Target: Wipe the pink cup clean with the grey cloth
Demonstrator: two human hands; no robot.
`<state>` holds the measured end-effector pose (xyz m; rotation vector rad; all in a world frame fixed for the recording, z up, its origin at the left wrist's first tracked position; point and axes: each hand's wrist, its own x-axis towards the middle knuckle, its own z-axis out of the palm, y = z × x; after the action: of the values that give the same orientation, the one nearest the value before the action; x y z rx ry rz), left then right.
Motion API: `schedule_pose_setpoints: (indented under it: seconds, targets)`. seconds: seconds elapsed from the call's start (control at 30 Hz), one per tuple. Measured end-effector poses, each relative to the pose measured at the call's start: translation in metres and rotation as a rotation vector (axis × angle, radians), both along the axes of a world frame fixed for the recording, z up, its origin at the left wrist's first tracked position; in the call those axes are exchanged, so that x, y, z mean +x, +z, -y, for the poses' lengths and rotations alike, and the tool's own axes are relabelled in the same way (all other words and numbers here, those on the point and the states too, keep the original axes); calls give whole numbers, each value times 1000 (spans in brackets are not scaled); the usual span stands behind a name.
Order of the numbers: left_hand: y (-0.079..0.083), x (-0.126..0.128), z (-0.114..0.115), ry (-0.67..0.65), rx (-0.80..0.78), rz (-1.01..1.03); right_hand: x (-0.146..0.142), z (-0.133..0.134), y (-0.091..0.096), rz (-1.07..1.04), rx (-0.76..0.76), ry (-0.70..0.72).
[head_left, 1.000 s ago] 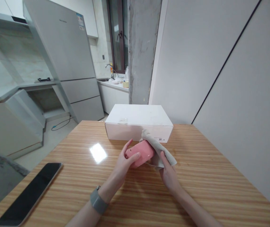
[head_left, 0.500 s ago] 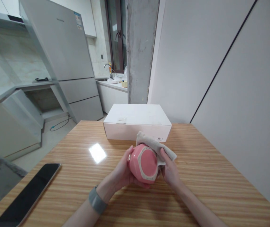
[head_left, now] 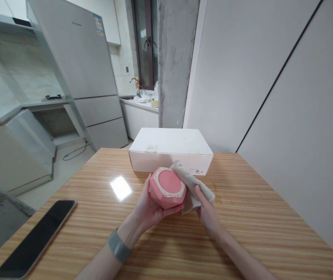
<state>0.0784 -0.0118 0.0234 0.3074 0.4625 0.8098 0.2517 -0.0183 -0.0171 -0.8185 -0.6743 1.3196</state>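
Observation:
A pink faceted ceramic piece, bowl- or cup-like, is tipped so that its underside with a pale unglazed ring faces me; its opening is hidden. My left hand, with a grey band at the wrist, is wrapped round its left side and lower edge. On the right, my right hand pinches a folded light-grey cloth between thumb and fingers. The cloth's left edge lies against the right side of the pink piece. Both hands are above the wooden table.
Behind my hands a white cardboard box sits at the table's far edge. A black phone lies at the left edge. Beyond are a grey fridge, a bare concrete pillar and a white panelled wall on the right.
The pink piece has moved slightly left and up and turned in my left hand, its base now tilting more upward. More of the cloth hangs below it on the right.

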Motion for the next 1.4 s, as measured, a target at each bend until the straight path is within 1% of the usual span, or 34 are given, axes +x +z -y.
schedule_pose_setpoints:
  seconds: [0.13, 0.23, 0.3, 0.37, 0.47, 0.57, 0.67, 0.77, 0.87, 0.97, 1.07, 1.27, 1.4]
  targets:
    - [2, -1, 3, -87, 46, 104, 0, -1, 3, 11, -30, -52]
    - [-1, 1, 6, -149, 132, 121, -4, -1, 9, 6, -6, -32]
    - [-5, 3, 7, -149, 175, 102, -8, 1, 13, -15, 7, -18]
    - [-10, 4, 6, -94, 187, 69, -12, 2, 16, -41, 2, -21]
    - [-14, 5, 3, 37, 188, 20, -16, 3, 17, -66, -28, -17]
    - [-14, 5, 0, 136, 224, -38, -17, 4, 14, -87, -54, 4]
    - [-13, 6, -1, 200, 297, -81, -17, 5, 12, -100, -53, 22]
    - [-12, 7, 1, 209, 324, -95, -18, 7, 13, -113, -62, 25]
    - [-12, 9, 3, 188, 267, -110, -18, 7, 18, -155, -81, 54]
    - [-12, 8, 3, 135, 214, -122, -17, 6, 22, -194, -81, 89]
    - [-15, 9, 3, 116, 244, -155, -15, 4, 22, -191, -95, 119]
    - [-21, 16, 5, 227, 332, -240, -10, 1, 18, -195, -118, 197]
    - [-18, 19, 4, 376, 393, -339, -12, 3, 22, -231, -130, 211]
